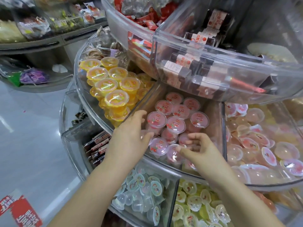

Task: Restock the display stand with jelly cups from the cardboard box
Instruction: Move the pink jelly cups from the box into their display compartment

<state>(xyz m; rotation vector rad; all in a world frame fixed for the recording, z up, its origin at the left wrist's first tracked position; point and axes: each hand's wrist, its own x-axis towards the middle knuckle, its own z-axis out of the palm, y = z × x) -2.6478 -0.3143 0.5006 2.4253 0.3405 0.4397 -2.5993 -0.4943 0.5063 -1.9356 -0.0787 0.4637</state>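
Note:
A round, tiered display stand of clear plastic fills the view. Its middle compartment holds several pink jelly cups standing upright in rows. My left hand reaches over the compartment's left wall, fingers spread, touching the front left pink cups. My right hand hovers at the front row, its thumb and fingers curled over one pink cup without a clear grip. The cardboard box is out of view.
Yellow jelly cups fill the compartment to the left. Loose pale pink jellies lie to the right. Pale blue and yellow-green jellies sit in the tier below. An upper tier overhangs the pink cups. Grey floor lies at left.

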